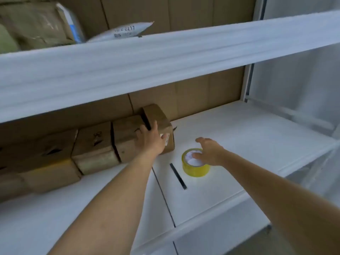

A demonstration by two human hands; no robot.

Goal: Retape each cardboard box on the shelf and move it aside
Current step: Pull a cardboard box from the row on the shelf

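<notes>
We see both of our bare arms reaching in over the front edge of a white shelf (230,137). Our left hand (151,139) grips the rightmost cardboard box (158,116) in a row that runs along the back of the shelf toward its left end, with fingers curled over the box's top edge and the thumb against the side that faces right; this box sits tilted, raised above its neighbours, with a small white label showing beside the thumb. To its left stands the next box (127,137), touching it, and then a third box (92,146) whose lower front is wrapped in pale tape. Farther toward the left end lie more brown boxes, one with a yellow band (53,164) across it, blurred. Our right hand (207,150) rests on a yellow tape roll (196,164) lying flat near the middle of the shelf, its fingers loosely spread over the roll's top and open core, not curled round it. Just beside the roll, toward the front edge, a thin dark strip (178,176) lies on the shelf. On the upper shelf (165,57) sit a brown parcel (35,24) and a white mailer bag (123,32)
</notes>
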